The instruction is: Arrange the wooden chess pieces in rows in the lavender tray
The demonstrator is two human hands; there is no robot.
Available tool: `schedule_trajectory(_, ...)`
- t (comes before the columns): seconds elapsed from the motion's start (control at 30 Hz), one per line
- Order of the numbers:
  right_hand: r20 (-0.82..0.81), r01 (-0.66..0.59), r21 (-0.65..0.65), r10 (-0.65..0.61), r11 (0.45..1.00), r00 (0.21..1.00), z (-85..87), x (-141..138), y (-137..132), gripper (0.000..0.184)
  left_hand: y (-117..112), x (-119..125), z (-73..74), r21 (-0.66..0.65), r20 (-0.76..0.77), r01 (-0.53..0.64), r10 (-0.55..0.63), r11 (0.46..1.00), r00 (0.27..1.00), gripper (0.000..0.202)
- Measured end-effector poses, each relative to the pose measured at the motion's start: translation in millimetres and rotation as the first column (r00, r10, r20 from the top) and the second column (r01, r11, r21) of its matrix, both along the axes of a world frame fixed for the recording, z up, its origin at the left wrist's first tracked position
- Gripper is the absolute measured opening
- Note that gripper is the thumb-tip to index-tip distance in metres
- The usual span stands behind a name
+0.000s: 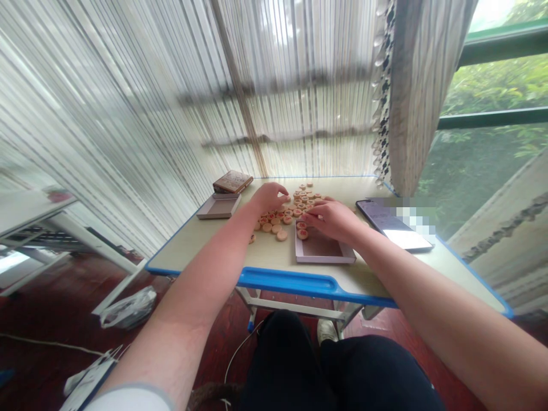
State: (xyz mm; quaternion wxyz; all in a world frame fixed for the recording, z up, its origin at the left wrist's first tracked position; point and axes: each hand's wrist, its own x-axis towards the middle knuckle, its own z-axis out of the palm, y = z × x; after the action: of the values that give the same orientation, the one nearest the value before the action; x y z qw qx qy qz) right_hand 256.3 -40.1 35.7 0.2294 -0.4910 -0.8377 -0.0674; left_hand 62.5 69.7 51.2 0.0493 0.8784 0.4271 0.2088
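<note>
Round wooden Chinese chess pieces (297,212) lie in a loose heap on the desk, some with red characters, others blank side up. My left hand (269,198) reaches over the heap's left side, its thumb and forefinger bent together around a piece at the fingertips. My right hand (334,220) is over the far edge of a shallow open box (325,259), with fingers bent close together; what they hold, if anything, is hidden. Two red-marked pieces (302,234) sit in the box's left far corner, just below the right fingertips.
At the desk's back left are another shallow box part (219,206) and a patterned brown box (233,181). A large phone or tablet (391,220) lies to the right. The desk (184,251) has a blue raised edge; curtains (299,114) hang behind it.
</note>
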Motion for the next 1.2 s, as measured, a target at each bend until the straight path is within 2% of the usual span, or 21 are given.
schedule_trajectory(0.07, 0.004, 0.013, 0.006, -0.013, 1.0, 1.0, 1.7, 1.2, -0.6, 0.045, 5.3, -0.9, -6.3, 0.025, -0.019, 0.007, -0.007, 1.0, 1.0, 0.039)
schedule_trajectory(0.17, 0.007, 0.024, 0.017, -0.024, 1.0, 1.0, 3.6, 2.6, -1.6, 0.047, 10.1, 0.3, -12.8, -0.044, -0.068, 0.013, -0.016, 0.999, 0.998, 0.039)
schedule_trajectory(0.23, 0.006, 0.028, 0.016, -0.028, 0.999, 1.0, 4.2, 3.1, -2.3, 0.048, 11.5, 2.0, -14.3, -0.085, -0.099, -0.002, -0.007, 0.996, 0.995, 0.038)
schedule_trajectory(0.4, 0.008, 0.024, 0.008, -0.024, 1.0, 1.0, 4.1, 4.9, -2.9, 0.05, 12.4, 4.4, -13.8, -0.07, -0.096, -0.05, 0.043, 0.996, 0.994, 0.038)
schedule_trajectory(0.53, -0.027, 0.023, 0.015, -0.023, 1.0, 0.999, 2.8, 7.1, -2.4, 0.035, 14.1, 3.3, -16.2, -0.069, -0.09, -0.071, 0.065, 0.995, 0.994, 0.039)
schedule_trajectory(0.67, -0.089, 0.005, 0.072, 0.001, 0.997, 0.996, 1.9, 8.3, -2.4, 0.025, 17.6, 3.2, -19.7, 0.013, -0.083, -0.045, 0.046, 0.999, 0.995, 0.042)
schedule_trajectory(0.8, -0.142, -0.013, 0.138, 0.032, 0.99, 0.989, 2.3, 8.8, -3.2, 0.022, 21.6, 2.5, -20.1, -0.094, -0.144, -0.04, 0.027, 0.995, 0.989, 0.035)
schedule_trajectory(0.93, -0.157, -0.007, 0.172, 0.035, 0.985, 0.987, 0.5, 10.0, -2.6, 0.022, 26.0, -2.8, -20.8, -0.183, -0.018, -0.004, 0.0, 0.983, 1.0, 0.033)
schedule_trajectory(1.1, -0.162, 0.013, 0.175, 0.016, 0.985, 0.987, -5.1, 12.1, 0.7, 0.023, 22.7, -1.0, -21.2, -0.149, 0.2, -0.015, 0.045, 0.989, 0.979, 0.033)
schedule_trajectory(1.2, -0.164, 0.034, 0.188, -0.002, 0.982, 0.987, -6.2, 13.1, 1.8, 0.022, 10.4, 7.4, -16.2, -0.236, 0.384, 0.123, -0.024, 0.964, 0.923, 0.034)
